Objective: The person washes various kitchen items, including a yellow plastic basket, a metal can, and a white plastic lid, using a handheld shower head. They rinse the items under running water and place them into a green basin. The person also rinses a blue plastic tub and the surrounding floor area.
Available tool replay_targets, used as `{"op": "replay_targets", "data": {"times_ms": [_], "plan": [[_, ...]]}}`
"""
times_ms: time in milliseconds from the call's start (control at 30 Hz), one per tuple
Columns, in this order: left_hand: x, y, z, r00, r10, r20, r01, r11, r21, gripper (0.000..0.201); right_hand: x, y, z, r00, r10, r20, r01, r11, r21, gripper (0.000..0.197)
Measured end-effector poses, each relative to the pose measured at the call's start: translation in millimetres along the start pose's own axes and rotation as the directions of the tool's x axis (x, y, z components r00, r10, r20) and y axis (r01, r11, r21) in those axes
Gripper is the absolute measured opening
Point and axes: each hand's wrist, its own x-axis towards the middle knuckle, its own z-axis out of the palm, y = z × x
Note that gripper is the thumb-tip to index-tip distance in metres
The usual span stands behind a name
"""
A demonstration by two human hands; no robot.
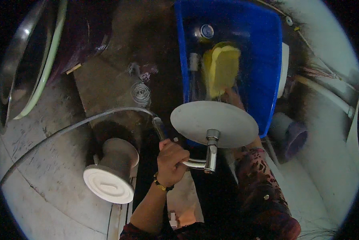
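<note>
My left hand (172,159) is closed round a chrome tube. A grey flexible hose (87,119) joins one end of the tube, and a wide round shower head (215,120) is fitted at the other. The shower head sits over the near side of a deep blue tub (273,88). My right hand (234,100) reaches into the tub behind the shower head, partly hidden by it. Its fingers touch the lower end of a yellow, rounded flat item (226,66). A second yellow layer shows behind that item, and their kind is unclear. Pale streaks, seemingly water, blur the tub's inside.
A white-lidded bin (109,186) stands at the left on grey tiles. A round coiled pattern (140,94) shows on the dark wet floor. A purple-rimmed container (295,140) lies right of the tub, by a white pipe (325,94). A pale-green-rimmed basin (47,72) leans far left.
</note>
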Motion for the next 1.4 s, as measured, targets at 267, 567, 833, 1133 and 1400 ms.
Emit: {"op": "replay_targets", "data": {"times_ms": [267,567,833,1133,1400], "plan": [[4,6,-7,1.000,-0.005,-0.001,0.005,1.000,-0.008,0.017,-16,-46,-46,0.922,-0.293,-0.254,0.166,0.890,-0.425,0.037],[12,13,4,0.998,0.054,0.041,-0.053,0.998,-0.022,0.017,-43,-12,5,0.989,0.090,-0.120,-0.076,0.990,0.117,0.036],[7,19,-9,0.999,0.013,-0.040,-0.017,0.993,-0.113,0.015,-55,-193,-44,0.912,-0.383,-0.145,0.123,0.595,-0.794,0.036],[2,25,-13,0.993,0.069,-0.099,-0.083,0.985,-0.151,0.016,-105,-350,-79,0.583,-0.773,0.251,0.292,-0.089,-0.952,0.028],[-12,27,-3,0.993,0.120,0.012,-0.118,0.985,-0.129,0.018,-99,-412,-96,0.719,-0.677,0.158,0.116,-0.108,-0.987,0.025]]}}
